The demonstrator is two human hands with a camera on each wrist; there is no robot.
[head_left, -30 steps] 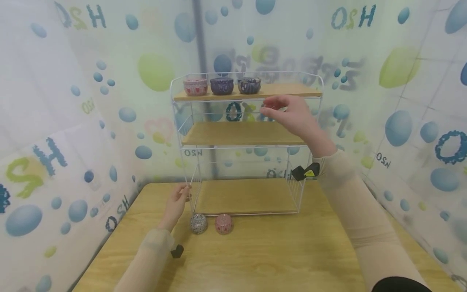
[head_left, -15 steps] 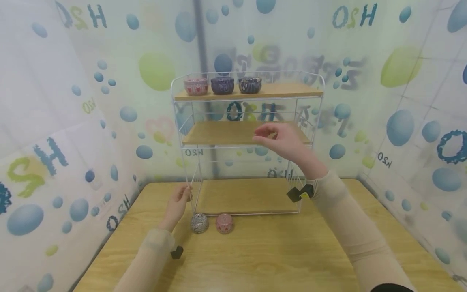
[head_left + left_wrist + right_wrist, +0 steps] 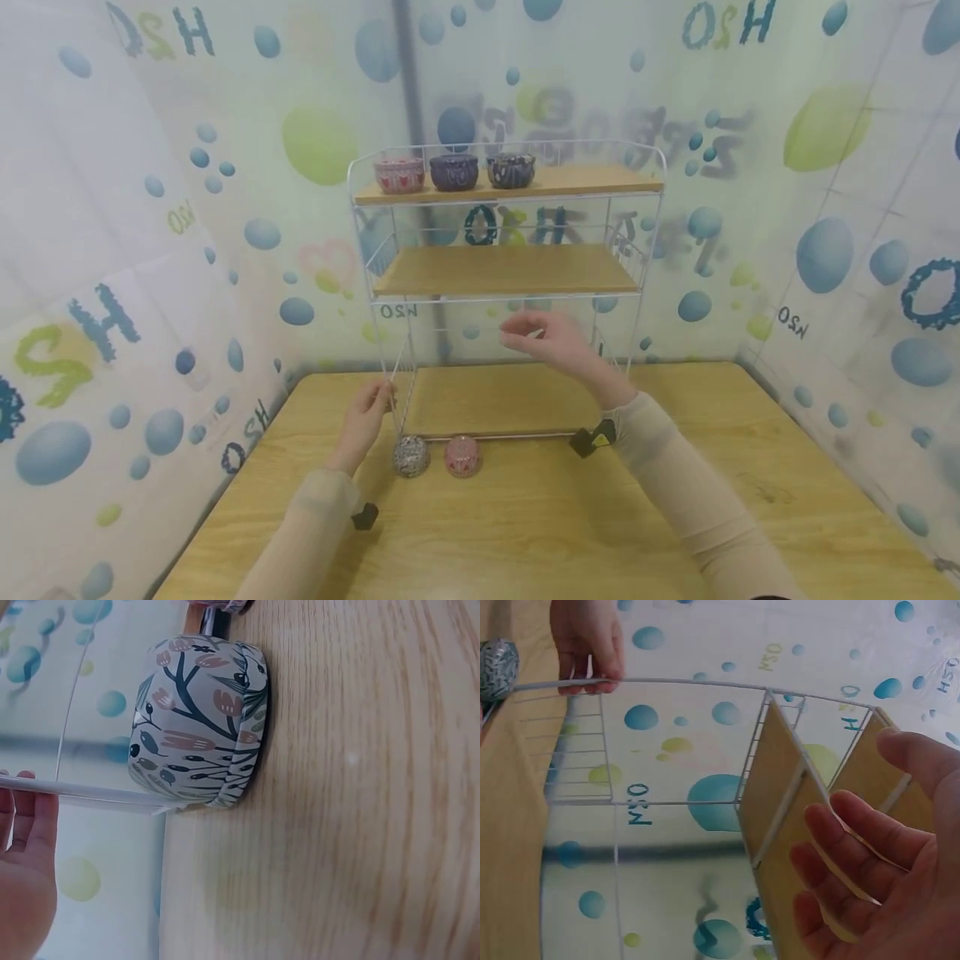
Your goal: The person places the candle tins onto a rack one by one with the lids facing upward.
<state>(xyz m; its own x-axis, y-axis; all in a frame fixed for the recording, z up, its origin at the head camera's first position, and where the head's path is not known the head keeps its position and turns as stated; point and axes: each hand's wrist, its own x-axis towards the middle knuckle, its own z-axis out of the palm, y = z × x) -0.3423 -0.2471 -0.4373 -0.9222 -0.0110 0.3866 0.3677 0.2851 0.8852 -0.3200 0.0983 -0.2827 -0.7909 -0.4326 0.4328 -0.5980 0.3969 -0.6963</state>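
In the head view my left hand [image 3: 369, 404] grips the front left post of a white wire shelf rack [image 3: 504, 296] with wooden boards. Its fingers also show at the wire in both wrist views. My right hand [image 3: 551, 346] is in the air in front of the rack, between middle and bottom boards, fingers loosely bent and nothing in them. By the rack's front left foot sits a grey floral tin [image 3: 199, 724], with a pink tin [image 3: 462, 457] to its right. On the top board stand a pink heart-patterned tin [image 3: 400, 175], a dark blue tin [image 3: 454, 172] and a dark floral tin [image 3: 512, 171].
The rack stands on a wooden table [image 3: 480, 533]. The middle board [image 3: 502, 268] and bottom board [image 3: 510, 400] lie bare. Behind and beside the table hang printed curtains [image 3: 262, 150] with blue and green dots. A black device sits on each wrist.
My right hand has come down from beside the top board, past the middle board, and slightly left. My left hand stays on the post; the tins have not moved.
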